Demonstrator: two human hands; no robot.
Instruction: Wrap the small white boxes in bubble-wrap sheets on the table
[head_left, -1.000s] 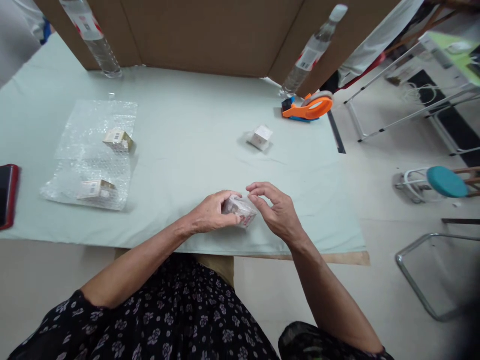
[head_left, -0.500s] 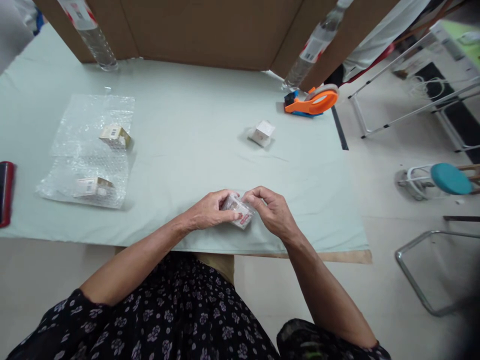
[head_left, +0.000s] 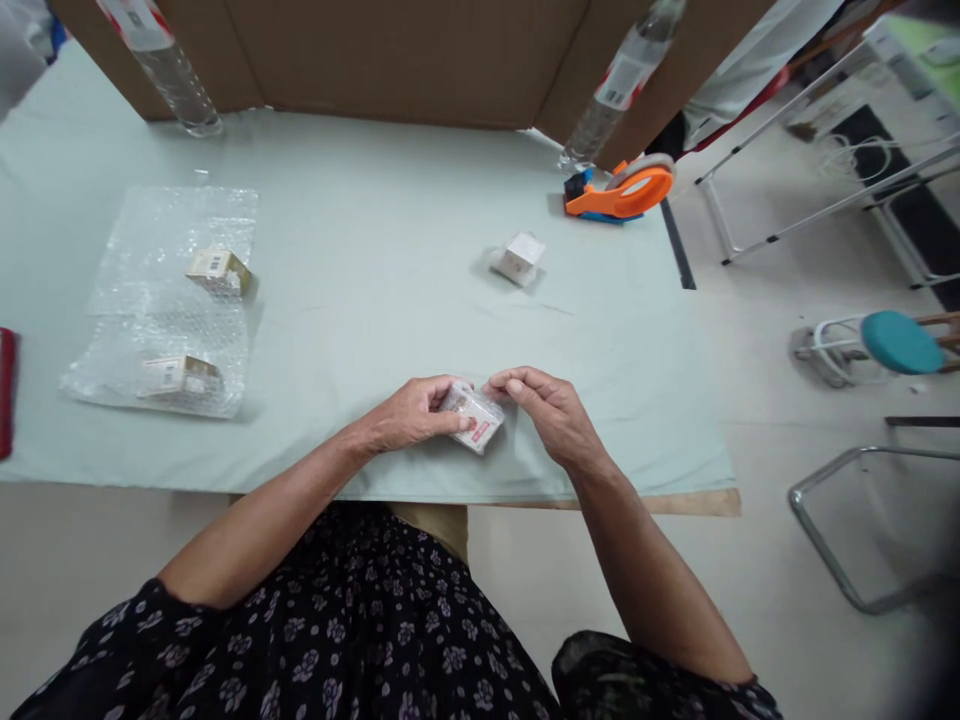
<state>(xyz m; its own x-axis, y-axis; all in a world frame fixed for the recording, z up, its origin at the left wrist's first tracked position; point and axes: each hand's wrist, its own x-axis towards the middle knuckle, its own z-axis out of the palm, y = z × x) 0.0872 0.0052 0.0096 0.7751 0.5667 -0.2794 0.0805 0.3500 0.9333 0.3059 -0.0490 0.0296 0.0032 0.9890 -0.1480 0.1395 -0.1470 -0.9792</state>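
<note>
A small white box (head_left: 480, 425) with red print, in clear bubble wrap, lies in my left hand (head_left: 420, 412). My thumb presses on its top face and the fingers curl round its far side. Close to the box's upper right edge, my right hand (head_left: 546, 408) has thumb and fingertips drawn together. Whether a bit of wrap is pinched there is too small to tell. Beyond, a wrapped white box (head_left: 522, 257) rests on the table. To the left, two small gold-and-white boxes, an upper box (head_left: 219, 270) and a lower box (head_left: 180, 375), lie with sheets of bubble wrap (head_left: 135, 240).
An orange tape dispenser (head_left: 622, 195) sits at the table's far right. Two water bottles, one left (head_left: 176, 80) and one right (head_left: 607, 105), stand against a brown cardboard panel (head_left: 405, 60). A red-edged object (head_left: 6, 390) lies far left. A teal stool (head_left: 900, 343) stands on the floor.
My right fingers have straightened and shifted slightly at the box's edge. The box has turned a little, so its red print shows more. The camera view has shifted slightly.
</note>
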